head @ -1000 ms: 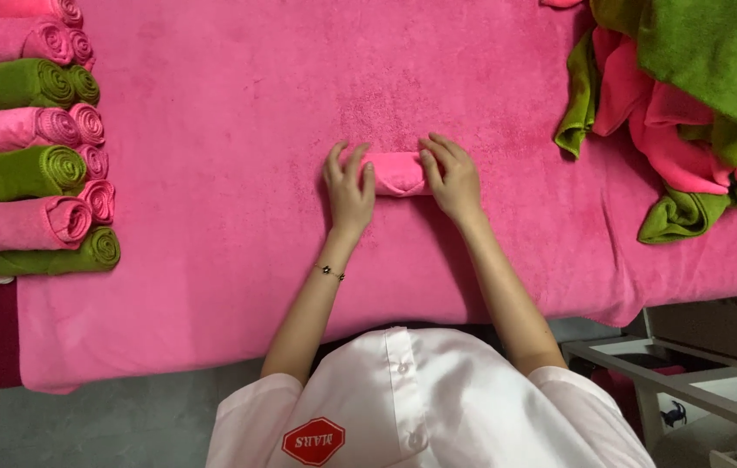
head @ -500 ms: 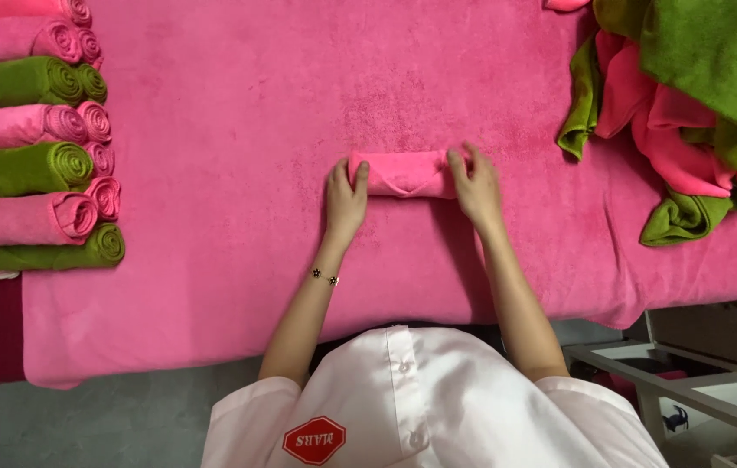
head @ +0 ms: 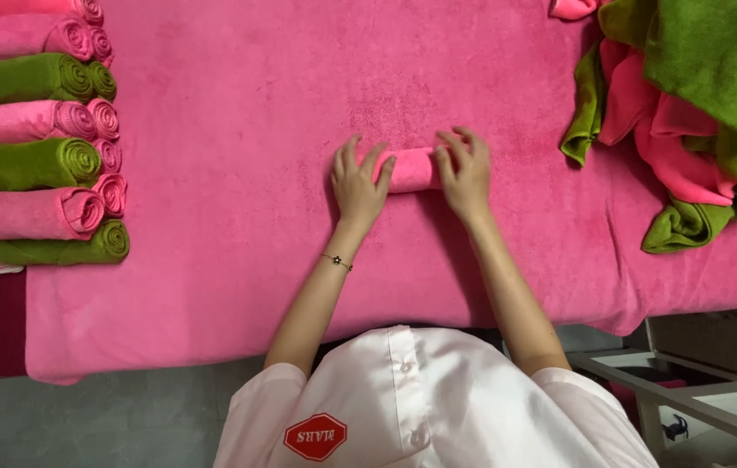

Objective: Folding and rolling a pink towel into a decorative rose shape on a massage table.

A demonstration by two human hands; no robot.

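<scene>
Pink towel roll (head: 412, 170) at mid surface (head: 212, 286), betw. both hands. Left hand (head: 358, 185) & right hand (head: 464, 173) flat on its ends, fingers spread, pressing, not clenched. Best: equal pressure both sides, edges aligned, roll tight.

Both forearms reach away from the body toward the far side, bare below short white sleeves. The left hand (head: 358, 184) lies palm down with fingers spread, a thin bracelet on its wrist. The right hand (head: 465, 174) lies beside it, also palm down, fingers extended and slightly curled.
</scene>
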